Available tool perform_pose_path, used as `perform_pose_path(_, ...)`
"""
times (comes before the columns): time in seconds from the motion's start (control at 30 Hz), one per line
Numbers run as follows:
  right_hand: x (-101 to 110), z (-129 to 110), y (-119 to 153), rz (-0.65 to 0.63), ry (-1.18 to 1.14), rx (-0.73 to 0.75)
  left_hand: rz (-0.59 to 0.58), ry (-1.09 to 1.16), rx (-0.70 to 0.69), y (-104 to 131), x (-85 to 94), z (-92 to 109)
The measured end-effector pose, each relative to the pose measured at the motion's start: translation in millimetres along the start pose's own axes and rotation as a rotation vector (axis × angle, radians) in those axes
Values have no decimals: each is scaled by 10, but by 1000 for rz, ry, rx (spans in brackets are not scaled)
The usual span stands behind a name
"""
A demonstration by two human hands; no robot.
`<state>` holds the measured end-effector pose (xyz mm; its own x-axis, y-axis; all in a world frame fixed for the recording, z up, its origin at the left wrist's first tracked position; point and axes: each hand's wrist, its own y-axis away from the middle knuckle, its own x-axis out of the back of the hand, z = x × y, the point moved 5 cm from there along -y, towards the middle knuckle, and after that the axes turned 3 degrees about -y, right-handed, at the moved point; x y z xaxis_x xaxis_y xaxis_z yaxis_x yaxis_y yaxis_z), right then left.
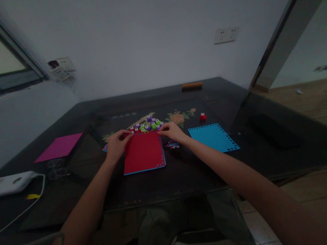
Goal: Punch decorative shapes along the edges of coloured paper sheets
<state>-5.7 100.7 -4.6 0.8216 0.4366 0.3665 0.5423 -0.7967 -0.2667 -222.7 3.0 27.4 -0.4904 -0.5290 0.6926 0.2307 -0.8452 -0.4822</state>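
A red sheet (143, 151) lies flat on the dark table, with small holes along its far, right and near-right edges. A thin blue edge of another sheet shows beneath its near and right sides. My left hand (116, 145) pinches the far left corner of the red sheet between thumb and fingers. At the far right corner my right hand (173, 132) is closed the same way. Just beyond the sheet sits a cluster of small round purple, green and red pieces (147, 125) with white tops. Small multicoloured bits (172, 145) lie beneath my right wrist, and more by my left hand.
To the right are a blue sheet (212, 137) with punched edges, one red round piece (203, 117) and a black flat object (273, 130). On the left lie a magenta sheet (60, 147), glasses (56, 168) and a white device (7, 185) with a cable. Behind stands a wall (146, 40).
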Motion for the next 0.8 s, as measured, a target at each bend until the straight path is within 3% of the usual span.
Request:
perform_pose_path(0.2,23,-1,6,19,-59,-44,67,157,-127,20,14,91)
perform_pose_path(0.43,79,-62,34,72,-62,-40,124,196,-152,33,75,143)
perform_pose_path(0.57,106,-108,49,87,-119,-27,97,272,-25,32,67,110)
perform_pose_path(0.8,318,-277,82,112,-287,-61,-151,541,272,129,-110,82)
